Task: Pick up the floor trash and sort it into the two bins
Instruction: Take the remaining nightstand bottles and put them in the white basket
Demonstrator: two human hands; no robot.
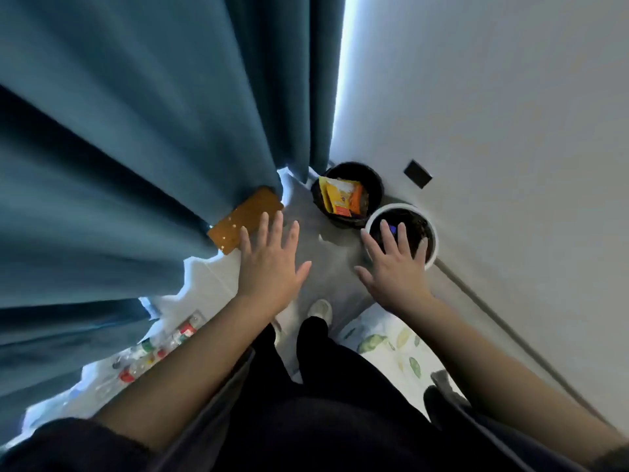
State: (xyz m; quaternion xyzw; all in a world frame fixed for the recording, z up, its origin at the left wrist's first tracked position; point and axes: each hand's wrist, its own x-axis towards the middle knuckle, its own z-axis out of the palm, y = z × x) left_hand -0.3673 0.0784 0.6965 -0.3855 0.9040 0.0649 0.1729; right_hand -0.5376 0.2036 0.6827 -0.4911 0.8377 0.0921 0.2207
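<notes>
Above the grey floor (326,267), the left grip (269,267) is wide open, fingers straight and fanned, holding nothing. Its fingertips lie in line with the near edge of a flat orange-brown sheet (245,218) at the foot of the curtain; whether they touch it cannot be told. The right grip (394,270) is just as wide and also holds nothing, its fingers spread across the mouth of the white-rimmed bin (434,233), where a small blue item (393,229) shows between two of them.

Both forearms reach forward and down, bare, palms facing the floor, backs of the hands toward the camera.

Just beyond the white-rimmed bin, touching or nearly so, stands a black bin (374,180) with yellow and orange wrappers (342,199) inside. Both bins sit in the corner between a teal curtain (136,148) and a pale wall (493,114) that bears a dark square plate (418,173). Several bottles with coloured caps (156,349) lie on the floor to the left, by the curtain hem. A leaf-printed mat (391,345) lies to the right, and a white shoe (320,310) points toward the bins.
</notes>
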